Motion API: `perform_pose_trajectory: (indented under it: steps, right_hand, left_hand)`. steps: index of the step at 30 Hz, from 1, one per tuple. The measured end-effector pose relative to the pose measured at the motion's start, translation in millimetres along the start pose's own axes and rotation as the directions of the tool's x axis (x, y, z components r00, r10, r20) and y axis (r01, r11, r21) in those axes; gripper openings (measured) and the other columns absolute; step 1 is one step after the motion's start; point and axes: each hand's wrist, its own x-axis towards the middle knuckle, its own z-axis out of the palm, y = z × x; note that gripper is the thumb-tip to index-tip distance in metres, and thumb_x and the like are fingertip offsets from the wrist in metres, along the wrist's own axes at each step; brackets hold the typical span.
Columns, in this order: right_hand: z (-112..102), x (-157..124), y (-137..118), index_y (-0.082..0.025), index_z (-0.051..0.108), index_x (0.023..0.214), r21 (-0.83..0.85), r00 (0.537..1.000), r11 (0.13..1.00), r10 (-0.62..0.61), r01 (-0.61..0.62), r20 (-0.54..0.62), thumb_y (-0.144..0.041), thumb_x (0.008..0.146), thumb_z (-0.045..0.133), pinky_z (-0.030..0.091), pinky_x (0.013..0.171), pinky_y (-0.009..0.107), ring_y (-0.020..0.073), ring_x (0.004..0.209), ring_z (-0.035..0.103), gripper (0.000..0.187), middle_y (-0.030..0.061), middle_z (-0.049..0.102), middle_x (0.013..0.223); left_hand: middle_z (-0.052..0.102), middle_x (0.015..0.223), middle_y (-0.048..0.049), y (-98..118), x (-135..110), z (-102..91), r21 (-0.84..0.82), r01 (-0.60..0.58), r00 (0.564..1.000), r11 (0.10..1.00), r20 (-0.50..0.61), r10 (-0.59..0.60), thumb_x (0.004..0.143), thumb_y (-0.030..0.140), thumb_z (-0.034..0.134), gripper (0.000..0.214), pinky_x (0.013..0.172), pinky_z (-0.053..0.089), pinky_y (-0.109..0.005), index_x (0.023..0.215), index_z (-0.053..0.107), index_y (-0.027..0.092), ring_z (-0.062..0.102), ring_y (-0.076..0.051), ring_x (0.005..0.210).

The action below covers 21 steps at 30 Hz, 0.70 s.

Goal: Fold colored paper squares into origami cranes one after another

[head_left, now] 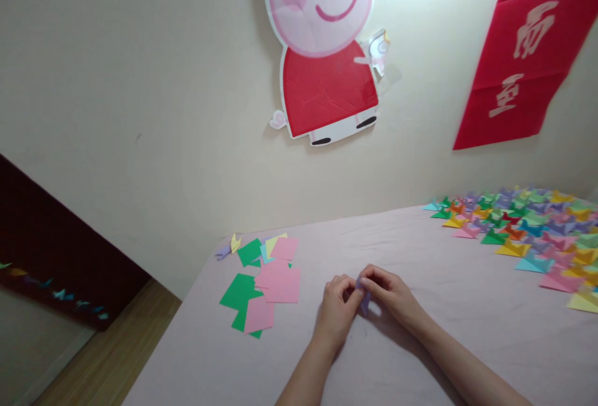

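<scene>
Pinching purple paper from two sides

Gripping it between thumb and fingers of the left hand and of the right hand, nearly meeting. Cannot make out the folded shape behind the fingertips. Holding it at or just above the pale cloth, cannot tell which. Can see pink sheets and green sheets overlapping to the left of the hands, with a yellow folded piece and a purple folded piece beyond them. Can see many-coloured folded figures in rows to the right of the hands, farther off, below a red banner.
</scene>
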Motion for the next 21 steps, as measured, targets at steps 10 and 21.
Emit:
perform_pose_trajectory:
  steps: [10,21]
  right_hand:
    - [1.4,-0.4,-0.7,-0.02,0.059,0.065,-0.035,0.999,0.999,0.013,-0.014,-0.04,-0.063,0.073,0.068,0.041,0.057,0.028,0.0144,0.059,0.049,0.045,-0.0023,0.055,0.06]
    - [0.3,-2.6,-0.2,-0.02,0.061,0.074,-0.042,1.0,0.999,-0.026,0.026,-0.004,-0.055,0.08,0.067,0.044,0.059,0.03,0.0154,0.06,0.055,0.036,-0.0006,0.06,0.066]
  left_hand:
    - [0.058,0.075,0.0011,-1.4,-0.8,1.1,0.011,0.033,0.999,0.999,-0.015,-0.033,0.09,0.031,0.059,0.021,0.073,0.037,-0.029,0.071,0.061,0.021,0.051,-0.018,0.078]
    - [0.057,0.077,0.0005,-2.9,2.3,-1.9,-0.139,0.022,0.991,0.99,-0.128,-0.04,0.087,0.031,0.062,0.02,0.072,0.039,-0.028,0.071,0.063,0.02,0.052,-0.017,0.078]
